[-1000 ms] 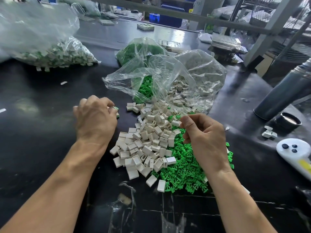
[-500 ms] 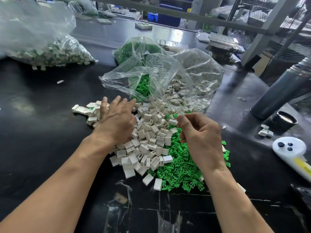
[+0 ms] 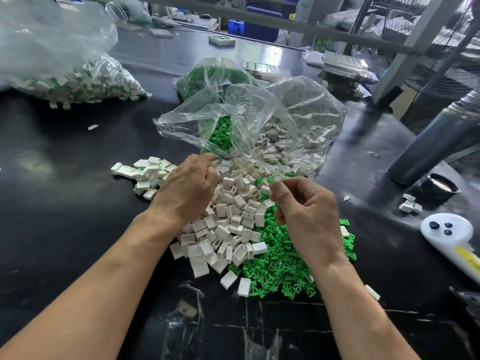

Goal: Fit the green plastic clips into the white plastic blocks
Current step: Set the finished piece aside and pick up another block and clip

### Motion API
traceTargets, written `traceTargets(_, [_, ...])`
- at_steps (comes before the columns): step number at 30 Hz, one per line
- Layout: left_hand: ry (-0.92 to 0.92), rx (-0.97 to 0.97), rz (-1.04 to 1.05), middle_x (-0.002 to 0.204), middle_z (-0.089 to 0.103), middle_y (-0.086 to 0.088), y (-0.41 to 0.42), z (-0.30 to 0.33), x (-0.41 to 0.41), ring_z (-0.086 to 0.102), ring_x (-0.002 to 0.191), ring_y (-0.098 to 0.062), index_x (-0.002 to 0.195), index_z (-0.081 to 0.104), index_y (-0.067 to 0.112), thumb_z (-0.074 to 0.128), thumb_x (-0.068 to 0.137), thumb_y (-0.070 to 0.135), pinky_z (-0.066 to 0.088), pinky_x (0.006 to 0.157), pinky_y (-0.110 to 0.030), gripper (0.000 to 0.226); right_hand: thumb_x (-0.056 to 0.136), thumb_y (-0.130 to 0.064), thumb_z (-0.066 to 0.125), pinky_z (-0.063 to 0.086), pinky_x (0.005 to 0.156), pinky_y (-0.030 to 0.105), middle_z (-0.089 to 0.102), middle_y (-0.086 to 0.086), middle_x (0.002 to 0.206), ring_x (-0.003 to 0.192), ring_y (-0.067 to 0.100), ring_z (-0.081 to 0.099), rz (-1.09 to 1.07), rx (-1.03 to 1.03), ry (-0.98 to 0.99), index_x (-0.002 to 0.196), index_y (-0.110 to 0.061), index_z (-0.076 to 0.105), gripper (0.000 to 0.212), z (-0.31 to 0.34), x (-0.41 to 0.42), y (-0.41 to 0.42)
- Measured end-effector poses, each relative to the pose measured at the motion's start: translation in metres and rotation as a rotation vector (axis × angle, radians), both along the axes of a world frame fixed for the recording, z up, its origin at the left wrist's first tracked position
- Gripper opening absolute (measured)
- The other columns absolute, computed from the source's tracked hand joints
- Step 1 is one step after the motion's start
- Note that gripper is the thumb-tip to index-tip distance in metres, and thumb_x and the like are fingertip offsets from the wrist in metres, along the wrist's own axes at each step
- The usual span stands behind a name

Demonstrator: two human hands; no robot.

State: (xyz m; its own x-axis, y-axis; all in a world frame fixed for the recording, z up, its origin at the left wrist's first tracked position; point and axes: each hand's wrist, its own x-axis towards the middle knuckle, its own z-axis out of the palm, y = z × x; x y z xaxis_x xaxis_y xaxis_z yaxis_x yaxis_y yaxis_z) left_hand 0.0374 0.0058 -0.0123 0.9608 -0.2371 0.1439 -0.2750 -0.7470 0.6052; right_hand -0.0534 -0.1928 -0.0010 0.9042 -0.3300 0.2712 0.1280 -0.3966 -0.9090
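- A person's two bare arms reached over a black surface (image 3: 65,203), seen from a head camera looking down.
- The left hand (image 3: 188,189) lay curled over the far left edge of a heap of white plastic blocks (image 3: 233,224); whether its fingers grasped a block could not be told.
- The right hand (image 3: 306,216) hovered with thumb and forefinger pinched together; anything held between them was too small to make out.
- Loose green plastic clips (image 3: 283,268) lay directly beneath and just behind the right hand, touching the white heap on its right side.
- The blocks lay between the two hands, nearer the left.
- A small group of finished blocks (image 3: 145,172) sat left of the left hand.
- Clear plastic bags (image 3: 259,118) spilled more parts just beyond both hands.
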Motion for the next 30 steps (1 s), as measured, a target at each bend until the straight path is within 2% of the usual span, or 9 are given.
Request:
traceTargets(5, [0.076, -0.023, -0.084, 0.164, 0.035, 0.002, -0.002, -0.002, -0.003, 0.036, 0.148, -0.017, 0.159, 0.027, 0.032, 0.027, 0.109, 0.039, 0.03, 0.118, -0.039, 0.05, 0.097, -0.031, 0.072, 0.059, 0.065, 0.05, 0.071, 0.002, 0.073, 0.068, 0.027, 0.067, -0.005, -0.01, -0.005, 0.083, -0.024, 0.074, 0.016, 0.0, 0.001, -0.002])
traceTargets(10, [0.124, -0.428, -0.043, 0.154, 0.049, 0.005, 0.002, 0.002, -0.005, 0.044, 0.14, -0.011, 0.151, 0.045, 0.027, 0.039, 0.103, 0.03, 0.037, 0.114, -0.034, 0.049, 0.097, -0.031, 0.073, 0.059, 0.065, 0.051, 0.071, 0.002, 0.072, 0.068, 0.028, 0.067, -0.016, 0.0, -0.01, 0.082, -0.024, 0.074, 0.016, -0.001, 0.001, -0.003])
traceTargets(13, [0.14, -0.47, -0.005, 0.154, 0.048, 0.006, 0.007, 0.002, -0.004, 0.044, 0.136, -0.007, 0.153, 0.044, 0.025, 0.037, 0.106, 0.021, 0.036, 0.105, -0.023, 0.048, 0.097, -0.032, 0.073, 0.06, 0.067, 0.05, 0.071, 0.0, 0.073, 0.068, 0.023, 0.067, -0.012, 0.004, 0.004, 0.083, -0.024, 0.074, 0.015, -0.001, 0.001, -0.003])
traceTargets(17, [0.207, -0.512, -0.026, 0.159, 0.043, 0.001, 0.008, 0.0, -0.004, 0.038, 0.146, -0.01, 0.156, 0.038, 0.019, 0.04, 0.103, 0.008, 0.03, 0.122, -0.034, 0.054, 0.097, -0.032, 0.072, 0.061, 0.067, 0.049, 0.071, -0.001, 0.073, 0.068, 0.021, 0.067, -0.014, 0.008, 0.013, 0.085, -0.024, 0.074, 0.014, 0.0, 0.0, -0.004])
traceTargets(21, [0.234, -0.641, 0.014, 0.152, 0.05, 0.001, 0.012, 0.001, -0.004, 0.047, 0.139, -0.009, 0.153, 0.043, 0.018, 0.041, 0.1, 0.001, 0.036, 0.12, -0.035, 0.056, 0.097, -0.035, 0.072, 0.06, 0.065, 0.044, 0.07, 0.0, 0.07, 0.069, 0.027, 0.068, -0.02, -0.011, 0.017, 0.085, -0.025, 0.074, 0.016, 0.0, -0.001, -0.006])
traceTargets(24, [0.122, -0.461, 0.077, 0.15, 0.052, 0.003, 0.013, 0.001, -0.007, 0.048, 0.132, -0.003, 0.152, 0.045, 0.02, 0.038, 0.098, -0.002, 0.036, 0.107, -0.015, 0.059, 0.097, -0.034, 0.072, 0.056, 0.06, 0.029, 0.07, -0.005, 0.071, 0.067, 0.016, 0.067, -0.037, -0.058, 0.01, 0.085, -0.027, 0.073, 0.014, -0.001, -0.001, -0.007])
traceTargets(25, [0.084, -0.343, 0.088, 0.149, 0.054, 0.001, 0.012, 0.001, -0.009, 0.051, 0.131, -0.009, 0.152, 0.044, 0.022, 0.037, 0.098, -0.001, 0.04, 0.103, -0.017, 0.059, 0.097, -0.034, 0.072, 0.051, 0.057, 0.021, 0.069, -0.009, 0.07, 0.064, 0.008, 0.064, -0.054, -0.092, 0.009, 0.085, -0.028, 0.073, 0.013, -0.002, -0.001, -0.008])
traceTargets(27, [0.054, -0.133, 0.092, 0.144, 0.059, -0.008, 0.008, -0.002, -0.013, 0.058, 0.128, -0.028, 0.153, 0.043, 0.026, 0.036, 0.1, 0.002, 0.05, 0.102, -0.036, 0.058, 0.097, -0.035, 0.072, 0.045, 0.056, 0.014, 0.066, -0.015, 0.068, 0.064, 0.0, 0.061, -0.106, -0.181, 0.025, 0.087, -0.028, 0.073, 0.012, -0.001, -0.001, -0.012])
traceTargets(30, [-0.018, -0.013, 0.092, 0.134, 0.067, -0.009, 0.003, -0.005, -0.017, 0.065, 0.116, -0.029, 0.148, 0.052, 0.022, 0.043, 0.102, 0.003, 0.053, 0.103, -0.044, 0.051, 0.097, -0.039, 0.07, 0.052, 0.07, 0.029, 0.068, -0.015, 0.076, 0.075, 0.007, 0.063, -0.167, -0.317, 0.087, 0.093, -0.029, 0.075, 0.012, 0.001, -0.002, -0.02])
